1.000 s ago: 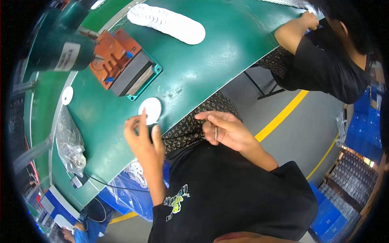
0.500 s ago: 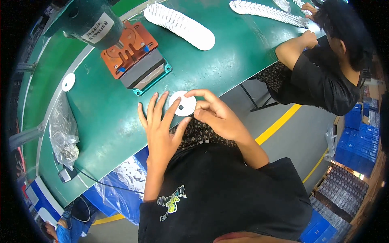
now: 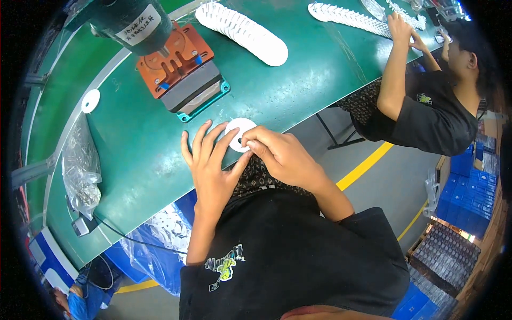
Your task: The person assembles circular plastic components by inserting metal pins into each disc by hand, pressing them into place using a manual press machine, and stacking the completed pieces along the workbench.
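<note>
A flat white disc (image 3: 242, 125) with a dark hole lies at the near edge of the green table. My left hand (image 3: 210, 162) steadies it, the index finger on its left side and the thumb at its lower edge; the other fingers are spread on the table. Over the disc's right part, my right hand (image 3: 285, 160) is closed, thumb and index finger pinched together beside the hole. Whatever sits between those fingertips is too small to make out. Just beyond stands a fixture with an orange top plate (image 3: 176, 64), under a dark green machine head (image 3: 133, 26).
A fanned row of white discs (image 3: 266, 47) lies beyond the fixture. At left are a loose disc (image 3: 90, 101), a clear bag of small parts (image 3: 82, 170) and a cable. A blue bin (image 3: 168, 229) holds more pieces. A co-worker (image 3: 426, 101) sits at right by another row.
My right hand has shifted left over the disc, its spread fingers drawn into a pinch near the hole. My left hand stays at the disc. The co-worker's arm has risen over their row.
</note>
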### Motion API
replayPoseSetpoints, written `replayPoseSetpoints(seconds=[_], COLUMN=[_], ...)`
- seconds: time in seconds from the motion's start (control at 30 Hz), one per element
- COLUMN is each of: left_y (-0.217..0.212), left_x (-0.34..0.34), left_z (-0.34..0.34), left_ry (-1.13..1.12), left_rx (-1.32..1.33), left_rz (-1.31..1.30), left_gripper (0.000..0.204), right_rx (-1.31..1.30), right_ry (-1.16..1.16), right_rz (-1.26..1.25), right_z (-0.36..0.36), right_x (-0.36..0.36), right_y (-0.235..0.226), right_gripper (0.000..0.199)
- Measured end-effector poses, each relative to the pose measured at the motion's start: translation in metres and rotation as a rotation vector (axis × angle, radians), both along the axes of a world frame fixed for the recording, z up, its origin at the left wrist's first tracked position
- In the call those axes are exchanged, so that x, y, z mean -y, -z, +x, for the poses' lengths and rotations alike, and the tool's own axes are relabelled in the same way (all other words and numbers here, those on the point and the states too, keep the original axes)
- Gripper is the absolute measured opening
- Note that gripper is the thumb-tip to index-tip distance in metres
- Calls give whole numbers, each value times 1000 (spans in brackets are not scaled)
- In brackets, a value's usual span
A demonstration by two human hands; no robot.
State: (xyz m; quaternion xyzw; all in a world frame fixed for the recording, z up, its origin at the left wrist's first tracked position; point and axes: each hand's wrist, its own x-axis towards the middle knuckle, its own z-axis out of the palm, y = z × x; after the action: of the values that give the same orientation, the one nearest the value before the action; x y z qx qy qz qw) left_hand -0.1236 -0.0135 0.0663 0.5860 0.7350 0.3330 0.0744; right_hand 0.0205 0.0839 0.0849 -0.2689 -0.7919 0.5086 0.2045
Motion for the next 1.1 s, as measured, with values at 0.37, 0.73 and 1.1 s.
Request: replayPoseSetpoints(seconds=[0.37,0.73,1.1], left_y=[1,2,-6], left_x=[-1,1,3], left_z=[0,-2,-3], left_ry=[-8,7,-13], left_rx=[-17,-20,92], left_rz=[16,-1,67], left_gripper=[43,41,43], right_rx=[82,134,109], right_ry=[-93,-139,-86], right_rz=[0,157,20], right_z=[-4,-10,4], right_x=[-10,-12,-41], right_y=[-8,-13,-27], right_gripper=[13,12,60])
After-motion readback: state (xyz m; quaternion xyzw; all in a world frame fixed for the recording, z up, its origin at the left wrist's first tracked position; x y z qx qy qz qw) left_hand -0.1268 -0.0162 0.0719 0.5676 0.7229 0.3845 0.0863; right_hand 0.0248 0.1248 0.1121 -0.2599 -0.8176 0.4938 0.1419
